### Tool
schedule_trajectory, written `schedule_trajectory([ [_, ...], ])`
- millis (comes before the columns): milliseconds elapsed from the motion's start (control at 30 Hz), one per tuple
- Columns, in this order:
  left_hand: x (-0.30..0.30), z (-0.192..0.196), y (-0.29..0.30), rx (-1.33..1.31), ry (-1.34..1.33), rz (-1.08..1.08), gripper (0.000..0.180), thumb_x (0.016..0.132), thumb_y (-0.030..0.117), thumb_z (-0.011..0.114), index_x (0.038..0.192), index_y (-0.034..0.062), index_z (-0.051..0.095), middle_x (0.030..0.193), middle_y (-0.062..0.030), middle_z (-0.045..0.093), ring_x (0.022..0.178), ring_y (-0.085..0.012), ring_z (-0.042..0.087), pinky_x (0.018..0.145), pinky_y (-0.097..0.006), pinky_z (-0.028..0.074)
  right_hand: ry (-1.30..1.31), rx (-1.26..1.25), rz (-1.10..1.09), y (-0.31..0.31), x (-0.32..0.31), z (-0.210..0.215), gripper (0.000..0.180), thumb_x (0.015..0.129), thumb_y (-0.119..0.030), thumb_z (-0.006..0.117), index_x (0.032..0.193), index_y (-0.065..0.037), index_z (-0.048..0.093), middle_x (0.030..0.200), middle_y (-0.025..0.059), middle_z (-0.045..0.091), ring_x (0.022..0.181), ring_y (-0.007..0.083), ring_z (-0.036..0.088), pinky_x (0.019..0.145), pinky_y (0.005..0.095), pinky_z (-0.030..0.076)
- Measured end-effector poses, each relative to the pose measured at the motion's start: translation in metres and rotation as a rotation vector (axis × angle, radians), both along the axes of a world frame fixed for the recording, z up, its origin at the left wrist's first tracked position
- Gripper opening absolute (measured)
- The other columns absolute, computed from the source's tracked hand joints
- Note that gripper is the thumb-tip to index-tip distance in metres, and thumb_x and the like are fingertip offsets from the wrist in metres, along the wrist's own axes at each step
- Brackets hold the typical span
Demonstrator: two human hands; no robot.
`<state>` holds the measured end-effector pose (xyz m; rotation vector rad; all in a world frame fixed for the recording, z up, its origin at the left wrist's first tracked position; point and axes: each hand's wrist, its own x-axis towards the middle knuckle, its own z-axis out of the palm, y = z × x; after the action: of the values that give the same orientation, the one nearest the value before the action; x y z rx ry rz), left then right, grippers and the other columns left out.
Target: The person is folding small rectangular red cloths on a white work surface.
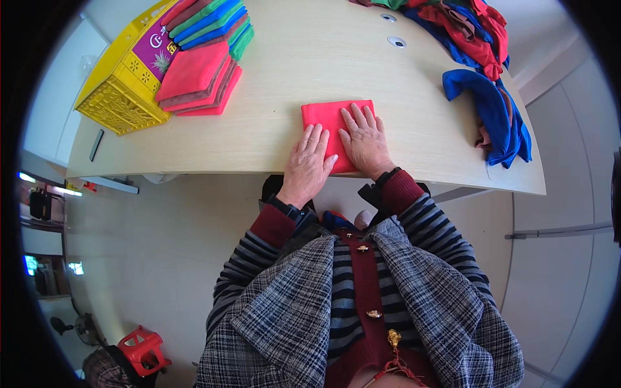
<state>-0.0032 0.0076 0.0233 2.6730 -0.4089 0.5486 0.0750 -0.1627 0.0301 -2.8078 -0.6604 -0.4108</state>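
Observation:
A folded red cloth (336, 113) lies flat near the front edge of the table, with both my hands resting on top of it. My left hand (309, 163) covers its left side, fingers stretched out and pointing away from me. On the right side, my right hand (366, 142) lies palm down with its fingers spread. Neither hand grips anything. Parts of the cloth are hidden beneath the palms and fingers.
Folded red, brown, green and blue cloths (197, 71) stand in stacks at the far left, beside a yellow plastic crate (129, 90). Crumpled cloths (472, 32) heap up at the far right, with a blue one (501, 123) nearer. A dark flat object (96, 145) lies by the left edge.

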Motion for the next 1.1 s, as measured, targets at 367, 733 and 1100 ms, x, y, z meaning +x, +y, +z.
schedule_trajectory([
  [367,-0.02,-0.007,-0.001,-0.023,-0.281,-0.058,0.033,0.089,0.017,0.069,0.116,-0.0007,0.066,0.123,-0.0143,0.065,0.119,-0.0298,0.06,0.102,-0.045,0.044,0.013,0.028,0.222,0.031,0.004,0.002,0.056,0.104,-0.041,0.045,0.151,-0.011,0.046,0.157,0.0144,0.041,0.148,0.0367,0.032,0.122,0.0529,0.022],
  [733,-0.022,-0.002,0.0,0.003,-0.303,-0.041,0.022,0.084,0.013,0.073,0.105,0.0048,0.07,0.108,-0.0092,0.068,0.107,-0.0255,0.065,0.099,-0.043,0.044,0.025,-0.004,0.092,0.009,0.008,-0.003,0.058,0.104,-0.041,0.045,0.154,-0.012,0.041,0.16,0.0136,0.038,0.149,0.0354,0.03,0.123,0.0503,0.021],
  [1100,-0.025,0.003,-0.003,-0.031,-0.33,-0.027,0.018,0.085,0.013,0.072,0.101,0.0053,0.069,0.104,-0.0081,0.068,0.103,-0.025,0.065,0.098,-0.043,0.044,0.084,0.045,-0.031,-0.025,0.0,-0.004,0.058,0.104,-0.039,0.044,0.154,-0.009,0.04,0.159,0.015,0.038,0.148,0.0369,0.031,0.121,0.0492,0.025],
])
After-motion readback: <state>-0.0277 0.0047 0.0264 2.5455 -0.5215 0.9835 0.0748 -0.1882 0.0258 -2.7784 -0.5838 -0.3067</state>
